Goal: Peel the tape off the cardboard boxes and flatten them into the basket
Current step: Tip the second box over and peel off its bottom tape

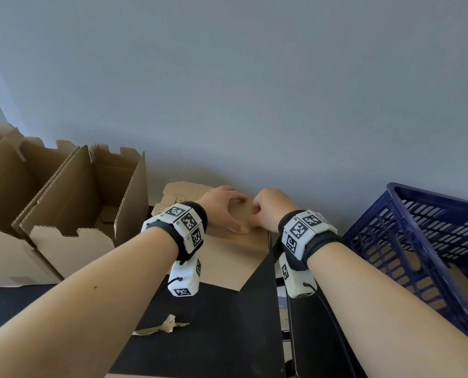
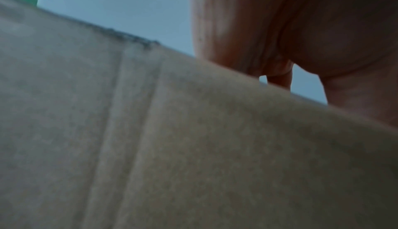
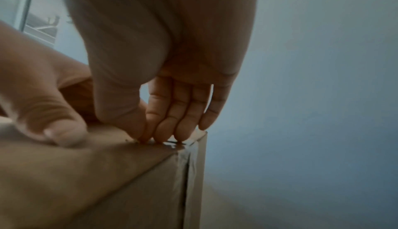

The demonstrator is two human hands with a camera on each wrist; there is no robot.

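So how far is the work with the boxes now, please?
Done: a peeled tape strip lies on the black table, and cardboard shows through the blue basket wall.
In hand: the right hand picks at the tape on the closed box with its fingers, while the left hand rests on the top.
Left: two open boxes stand unflattened at left.
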